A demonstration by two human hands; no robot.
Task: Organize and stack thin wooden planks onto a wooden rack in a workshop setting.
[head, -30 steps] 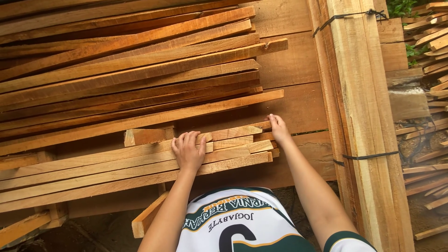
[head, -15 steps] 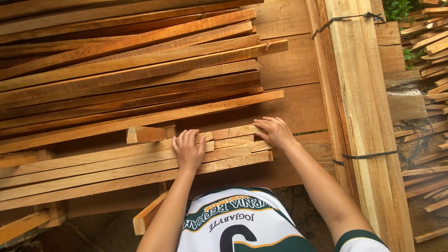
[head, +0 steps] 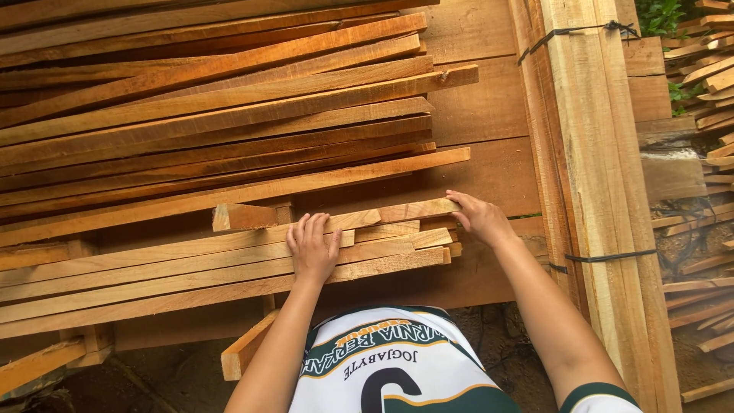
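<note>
My left hand (head: 312, 246) lies flat, fingers spread, on a small stack of pale wooden slats (head: 176, 268) that rests on a low wooden rack. My right hand (head: 479, 217) is at the right end of that stack, fingers against the end of the top slat (head: 413, 210), which juts a little further right than the others. A short wooden block (head: 243, 216) sits just behind the stack.
A big heap of long reddish slats (head: 214, 115) lies behind on wide planks (head: 489, 99). At right stands a bundle of pale boards (head: 589, 153) tied with black wire. More loose slats (head: 707, 69) lie at far right. A loose board end (head: 245, 348) sticks out below.
My right hand moved from the stack's end inward over the top slat, then back to the right; the top slat now sticks out further right. My left hand stayed in place.
</note>
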